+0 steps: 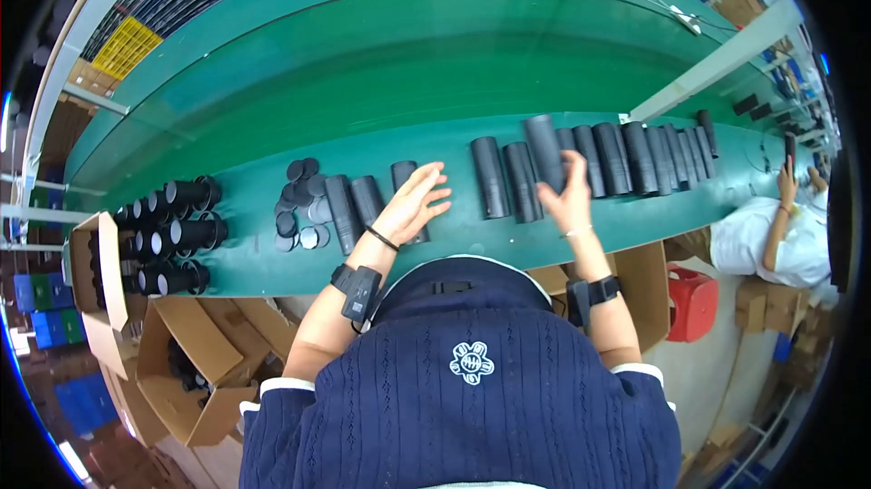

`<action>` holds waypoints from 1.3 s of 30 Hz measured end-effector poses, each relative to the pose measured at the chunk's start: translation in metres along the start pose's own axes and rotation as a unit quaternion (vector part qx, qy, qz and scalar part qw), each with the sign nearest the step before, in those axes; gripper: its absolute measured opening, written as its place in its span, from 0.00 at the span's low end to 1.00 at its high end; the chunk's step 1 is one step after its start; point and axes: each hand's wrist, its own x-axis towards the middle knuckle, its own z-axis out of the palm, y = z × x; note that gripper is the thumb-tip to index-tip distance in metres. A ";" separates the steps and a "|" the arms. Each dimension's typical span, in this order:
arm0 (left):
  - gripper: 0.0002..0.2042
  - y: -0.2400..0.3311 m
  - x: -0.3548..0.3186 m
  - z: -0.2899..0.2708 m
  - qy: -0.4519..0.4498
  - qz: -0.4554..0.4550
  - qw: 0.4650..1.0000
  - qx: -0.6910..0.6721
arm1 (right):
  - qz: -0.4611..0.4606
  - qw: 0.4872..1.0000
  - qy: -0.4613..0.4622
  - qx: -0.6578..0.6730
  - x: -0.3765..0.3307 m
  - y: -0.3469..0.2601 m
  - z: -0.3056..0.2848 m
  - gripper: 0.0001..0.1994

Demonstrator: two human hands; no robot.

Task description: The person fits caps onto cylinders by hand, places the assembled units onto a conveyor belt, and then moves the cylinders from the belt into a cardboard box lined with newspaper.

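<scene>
Over a black tube (403, 171) that lies on the green workbench (245, 273), my left hand (410, 208) is open, fingers stretched out and apart. The hand covers the tube's middle. Two more black tubes (343, 215) lie just left of it. My right hand (570, 203) has its thumb and fingers round the lower part of another black tube (543, 146), which is tilted and slightly blurred. Beside it, two black tubes (491, 178) lie to the left, and a long row of black tubes (639, 158) runs to the right.
Several round black discs (295, 194) are scattered left of the tubes. Black cylindrical pieces with flared ends (188, 233) are stacked at the bench's left end. Open cardboard boxes (195, 339) stand below. A red stool (691, 303) and a co-worker (767, 239) are at the right.
</scene>
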 end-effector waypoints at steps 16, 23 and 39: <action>0.50 -0.069 0.128 0.037 0.108 0.071 0.861 0.492 | 0.072 0.902 0.081 -0.418 0.043 0.137 -0.086 0.33; 0.36 -0.047 0.105 0.026 -0.023 -0.094 0.982 0.163 | 0.109 0.887 0.097 -0.438 0.042 0.151 -0.067 0.33; 0.35 -0.031 0.019 0.012 -0.158 0.243 0.832 0.473 | 0.096 0.852 -0.327 0.397 -0.011 -0.020 0.056 0.16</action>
